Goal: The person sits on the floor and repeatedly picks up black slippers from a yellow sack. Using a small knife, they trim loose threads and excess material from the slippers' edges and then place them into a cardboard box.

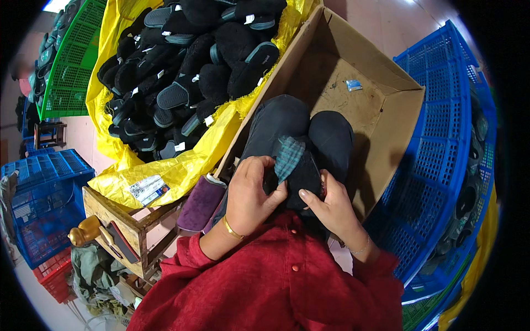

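Observation:
On my lap, between both hands, lies a black fuzzy slipper. A green-and-blue plaid cloth piece shows at its far left side; I cannot tell whether it is the slipper's lining or separate. My left hand is closed at the slipper's left edge, thumb tip touching the lower end of the plaid. The right hand grips the opposite edge, its thumb resting on the black fuzz and the fingers curled partly out of sight. Something small and reddish shows by the right fingers, too small to name.
A yellow woven sack full of black slippers stands ahead left. Beyond my knees is a cardboard box holding a small blue packet. Blue crates rise at right. A wooden stand bears a gold-coloured, bulb-ended tool.

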